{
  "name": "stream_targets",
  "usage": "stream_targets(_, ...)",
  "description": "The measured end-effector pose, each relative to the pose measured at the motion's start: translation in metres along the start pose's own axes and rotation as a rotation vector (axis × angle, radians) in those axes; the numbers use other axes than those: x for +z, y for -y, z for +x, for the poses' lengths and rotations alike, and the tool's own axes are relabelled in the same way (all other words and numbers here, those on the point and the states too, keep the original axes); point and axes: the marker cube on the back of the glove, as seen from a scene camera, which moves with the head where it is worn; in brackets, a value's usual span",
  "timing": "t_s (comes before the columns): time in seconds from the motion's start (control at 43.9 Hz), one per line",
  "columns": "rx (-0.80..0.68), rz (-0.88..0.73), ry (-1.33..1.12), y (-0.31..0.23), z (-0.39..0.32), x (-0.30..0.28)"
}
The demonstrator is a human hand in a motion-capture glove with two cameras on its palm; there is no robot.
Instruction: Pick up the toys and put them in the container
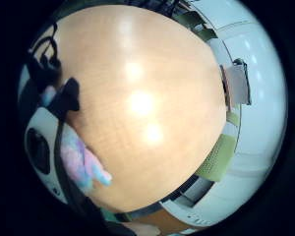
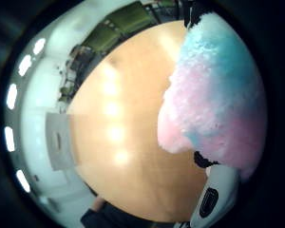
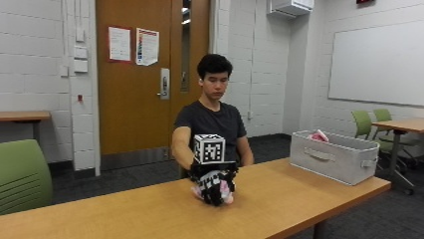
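A fluffy pink-and-blue plush toy (image 3: 226, 191) sits under my gloved right hand (image 3: 213, 185) near the middle of the wooden table (image 3: 132, 211). My fingers curl down around it. Both palm views show it close to my palm: the plush toy (image 2: 218, 90) fills much of the thumb side view, and the plush toy (image 1: 81, 160) shows at the edge of the little finger side view. The grey fabric container (image 3: 334, 155) stands at the table's right end, an arm's length from my hand, with something pink (image 3: 320, 135) poking out of its top.
A green chair (image 3: 23, 174) stands at the table's left end. More green chairs (image 3: 371, 122) and another table (image 3: 401, 125) lie beyond the container. Bare tabletop stretches between my hand and the container.
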Motion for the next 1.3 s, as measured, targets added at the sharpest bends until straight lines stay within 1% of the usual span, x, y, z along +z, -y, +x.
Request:
stream_targets(0.114, 0.000, -0.071, -0.022, 0.001, -0.009, -0.013)
stream_targets(0.228, -0.016, -0.064, 0.000, 0.002, -0.031, -0.040)
stream_targets(0.41, -0.061, 0.057, 0.046, -0.013, -0.105, -0.128)
stream_targets(0.501, -0.110, 0.138, 0.053, -0.009, -0.143, -0.176)
stream_targets(0.569, -0.144, 0.163, 0.085, -0.012, -0.179, -0.211)
stream_targets(0.728, -0.217, 0.229, 0.113, -0.026, -0.258, -0.268)
stream_targets(0.911, -0.290, 0.265, 0.104, -0.056, -0.364, -0.303)
stream_targets(1.138, -0.387, 0.230, 0.120, -0.098, -0.496, -0.307)
stream_targets(1.184, -0.421, 0.212, 0.125, -0.109, -0.523, -0.305)
stream_targets(1.229, -0.504, 0.201, 0.129, -0.121, -0.547, -0.300)
stream_targets(1.297, -0.788, 0.207, 0.138, -0.129, -0.563, -0.291)
